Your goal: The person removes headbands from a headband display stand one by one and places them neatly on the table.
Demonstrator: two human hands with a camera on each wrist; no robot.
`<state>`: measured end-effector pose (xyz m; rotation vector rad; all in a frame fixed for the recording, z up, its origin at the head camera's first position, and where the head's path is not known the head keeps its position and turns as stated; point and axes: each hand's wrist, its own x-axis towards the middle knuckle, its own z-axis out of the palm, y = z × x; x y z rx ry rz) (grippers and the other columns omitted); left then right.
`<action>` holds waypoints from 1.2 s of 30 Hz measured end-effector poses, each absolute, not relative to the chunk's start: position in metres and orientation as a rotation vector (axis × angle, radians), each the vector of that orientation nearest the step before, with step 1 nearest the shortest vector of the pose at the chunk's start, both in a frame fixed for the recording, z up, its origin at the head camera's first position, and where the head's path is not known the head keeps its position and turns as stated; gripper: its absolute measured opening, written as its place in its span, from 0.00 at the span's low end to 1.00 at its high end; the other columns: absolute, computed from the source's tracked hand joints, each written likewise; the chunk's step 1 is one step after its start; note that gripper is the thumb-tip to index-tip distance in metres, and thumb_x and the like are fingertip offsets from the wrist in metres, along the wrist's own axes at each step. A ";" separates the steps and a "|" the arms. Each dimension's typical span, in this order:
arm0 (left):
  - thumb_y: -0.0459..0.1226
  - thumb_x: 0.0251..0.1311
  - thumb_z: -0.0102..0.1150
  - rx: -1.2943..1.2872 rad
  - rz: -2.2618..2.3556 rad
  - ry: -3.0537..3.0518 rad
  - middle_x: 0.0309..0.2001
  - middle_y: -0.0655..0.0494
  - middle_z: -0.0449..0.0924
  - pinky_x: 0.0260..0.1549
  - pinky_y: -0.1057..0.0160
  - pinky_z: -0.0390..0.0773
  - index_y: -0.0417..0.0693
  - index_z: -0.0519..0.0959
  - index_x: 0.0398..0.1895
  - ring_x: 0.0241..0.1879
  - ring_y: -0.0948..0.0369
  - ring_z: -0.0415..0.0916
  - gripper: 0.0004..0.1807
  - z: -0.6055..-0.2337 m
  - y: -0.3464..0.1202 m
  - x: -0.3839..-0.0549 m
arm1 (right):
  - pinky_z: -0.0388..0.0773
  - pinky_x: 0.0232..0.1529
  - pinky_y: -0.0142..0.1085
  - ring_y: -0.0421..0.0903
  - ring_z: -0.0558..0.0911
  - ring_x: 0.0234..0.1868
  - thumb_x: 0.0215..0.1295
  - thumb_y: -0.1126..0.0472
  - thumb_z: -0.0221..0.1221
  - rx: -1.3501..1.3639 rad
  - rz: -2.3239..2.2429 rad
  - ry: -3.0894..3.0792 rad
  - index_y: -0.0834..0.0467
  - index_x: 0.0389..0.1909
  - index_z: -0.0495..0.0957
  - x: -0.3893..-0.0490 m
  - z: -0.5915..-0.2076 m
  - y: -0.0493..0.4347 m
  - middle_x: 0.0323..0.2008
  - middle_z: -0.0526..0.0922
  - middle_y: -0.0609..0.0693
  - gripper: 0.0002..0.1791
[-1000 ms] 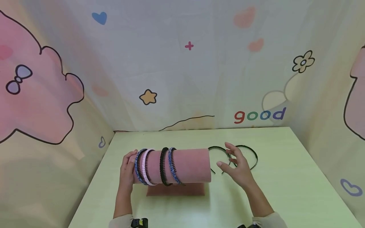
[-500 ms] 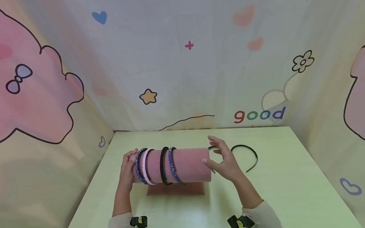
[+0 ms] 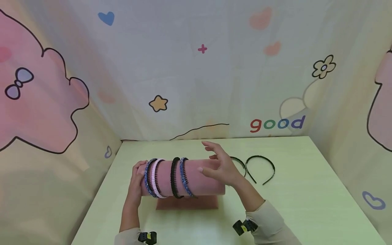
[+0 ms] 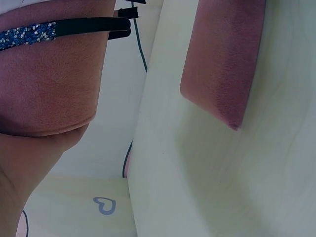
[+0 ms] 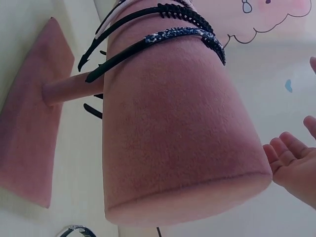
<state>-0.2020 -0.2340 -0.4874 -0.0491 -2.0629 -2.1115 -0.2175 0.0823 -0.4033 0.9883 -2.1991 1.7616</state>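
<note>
A pink plush headband stand (image 3: 196,180) has a horizontal roll on a post above a flat base (image 3: 186,203). My left hand (image 3: 136,182) holds the roll's left end. Nearest that hand is a blue glittery headband (image 3: 147,180), beside a pale pink headband (image 3: 154,182). A black headband (image 3: 174,180) and another blue glittery headband (image 3: 185,178) sit near the roll's middle. My right hand (image 3: 223,168) is spread at the right end, thumb in front and fingers above and behind, with nothing gripped. In the right wrist view its fingers (image 5: 289,150) lie extended beside the roll.
Behind and right of the stand, a toothed black headband (image 3: 243,165) and another black headband (image 3: 260,157) lie on the pale table (image 3: 306,190). The toothed one is partly hidden by my right hand. A patterned cloth (image 3: 183,68) closes off the back and sides.
My right hand has moved left, from over the loose headbands to the roll's right end, its fingers still spread. The left hand and the headbands on the roll stay put.
</note>
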 end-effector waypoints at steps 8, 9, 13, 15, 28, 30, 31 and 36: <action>0.36 0.68 0.34 -0.078 -2.085 -2.017 0.57 0.58 0.65 0.53 0.61 0.56 0.42 0.60 0.60 0.56 0.58 0.60 0.19 -0.489 -0.233 -0.204 | 0.64 0.54 0.51 0.48 0.64 0.60 0.50 0.63 0.66 1.046 1.808 -2.221 0.55 0.66 0.60 -0.224 -0.403 0.069 0.64 0.63 0.48 0.41; 0.36 0.68 0.34 -0.085 -2.084 -2.010 0.57 0.57 0.65 0.53 0.61 0.56 0.41 0.60 0.59 0.56 0.58 0.61 0.19 -0.490 -0.233 -0.204 | 0.64 0.54 0.51 0.48 0.64 0.60 0.50 0.62 0.66 1.053 1.801 -2.237 0.54 0.67 0.59 -0.224 -0.403 0.067 0.64 0.63 0.48 0.42; 0.35 0.66 0.34 -0.072 -2.077 -2.014 0.57 0.57 0.65 0.53 0.62 0.56 0.42 0.60 0.59 0.55 0.58 0.61 0.19 -0.490 -0.233 -0.204 | 0.63 0.55 0.49 0.46 0.62 0.61 0.50 0.61 0.68 1.114 1.755 -2.304 0.52 0.69 0.56 -0.227 -0.405 0.058 0.65 0.61 0.49 0.45; 0.34 0.64 0.34 -0.051 -2.074 -2.023 0.57 0.57 0.65 0.52 0.62 0.56 0.43 0.60 0.59 0.55 0.58 0.61 0.20 -0.490 -0.233 -0.204 | 0.62 0.56 0.48 0.45 0.61 0.61 0.50 0.59 0.68 1.135 1.726 -2.348 0.51 0.69 0.55 -0.228 -0.407 0.054 0.65 0.60 0.48 0.46; 0.38 0.68 0.37 -0.029 -2.043 -2.013 0.58 0.55 0.65 0.53 0.61 0.57 0.43 0.61 0.59 0.55 0.57 0.62 0.19 -0.491 -0.231 -0.202 | 0.64 0.55 0.45 0.45 0.59 0.62 0.46 0.50 0.71 1.081 1.585 -2.594 0.47 0.70 0.52 -0.234 -0.404 0.042 0.66 0.58 0.43 0.51; 0.39 0.68 0.38 -0.049 -2.043 -2.010 0.58 0.55 0.65 0.53 0.61 0.57 0.42 0.61 0.59 0.55 0.58 0.62 0.19 -0.490 -0.231 -0.201 | 0.63 0.56 0.46 0.47 0.59 0.63 0.47 0.51 0.71 1.095 1.562 -2.610 0.48 0.70 0.52 -0.236 -0.404 0.041 0.66 0.58 0.44 0.52; 0.39 0.68 0.39 -0.054 -2.044 -2.012 0.58 0.56 0.65 0.52 0.61 0.57 0.43 0.61 0.60 0.55 0.58 0.62 0.19 -0.490 -0.231 -0.201 | 0.63 0.56 0.46 0.47 0.59 0.63 0.46 0.51 0.71 1.102 1.553 -2.622 0.47 0.70 0.52 -0.236 -0.403 0.041 0.66 0.58 0.44 0.52; 0.35 0.66 0.42 -0.080 -2.052 -2.025 0.56 0.56 0.66 0.50 0.61 0.61 0.42 0.61 0.60 0.52 0.57 0.64 0.20 -0.479 -0.227 -0.196 | 0.61 0.57 0.45 0.50 0.60 0.64 0.45 0.53 0.72 1.153 1.457 -2.706 0.46 0.71 0.50 -0.239 -0.401 0.039 0.67 0.56 0.45 0.54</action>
